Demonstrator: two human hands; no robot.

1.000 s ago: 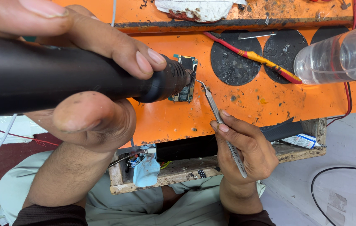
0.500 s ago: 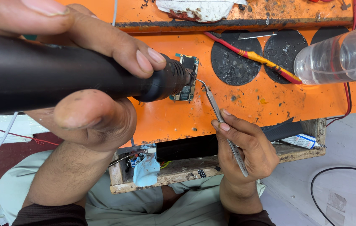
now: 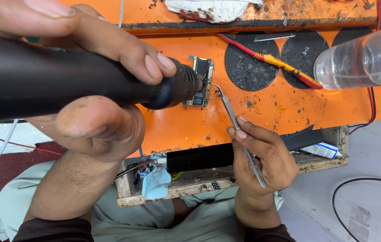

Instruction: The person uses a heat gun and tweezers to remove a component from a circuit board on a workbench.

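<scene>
My left hand (image 3: 96,89) grips a thick black hot-air tool (image 3: 65,85) held close to the camera, its nozzle pointing right onto a small circuit board (image 3: 201,80) lying on the orange work mat (image 3: 266,112). My right hand (image 3: 262,157) holds metal tweezers (image 3: 237,130) whose tips touch the board's right edge beside the nozzle. The board's left part is hidden by the tool.
A red-and-yellow screwdriver (image 3: 275,60) lies across black round pads (image 3: 248,67) at the back. A clear plastic bottle (image 3: 365,58) juts in at the right. A white cloth (image 3: 213,9) sits at the far edge. A wooden tray (image 3: 190,179) with small parts hangs under the mat's near edge.
</scene>
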